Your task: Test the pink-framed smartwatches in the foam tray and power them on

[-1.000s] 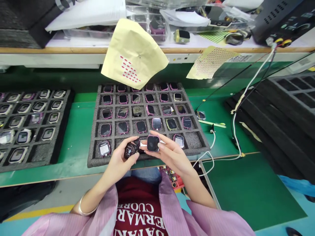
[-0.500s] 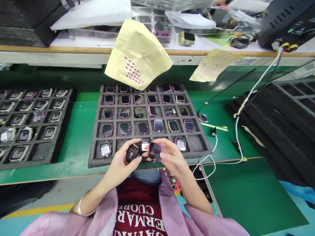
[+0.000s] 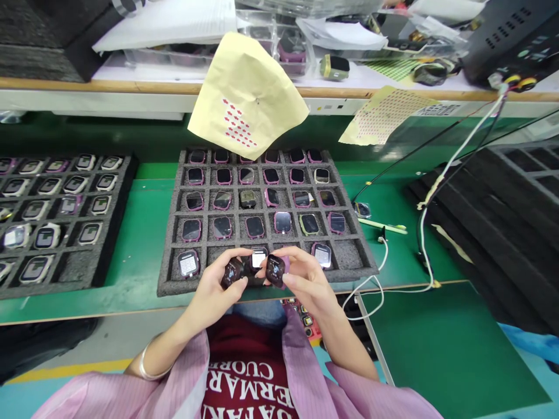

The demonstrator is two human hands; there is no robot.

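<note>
My left hand [image 3: 220,283] is closed round a dark watch [image 3: 232,272] above the front row of a grey foam tray [image 3: 209,286]. In my right hand [image 3: 304,276] is a purple-edged watch [image 3: 276,270], its dark face turned up with a small figure lit on it. Between the two hands a watch with a white lit screen [image 3: 258,258] shows, partly covered by fingers. Several purple-rimmed watches lie in the tray's compartments. Front-row watches with lit screens sit at the left [image 3: 188,264] and right [image 3: 322,255] of my hands.
A second foam tray [image 3: 102,250] of watches lies at the left. Yellow paper [image 3: 247,99] hangs from the shelf [image 3: 144,87] over the tray's back row. White cable [image 3: 425,233] and a green stick [image 3: 384,226] lie at the right, near stacked black foam trays [image 3: 476,215].
The watch in my right hand has turned, so its face now shows a lit figure. My left hand and its watch have shifted slightly.
</note>
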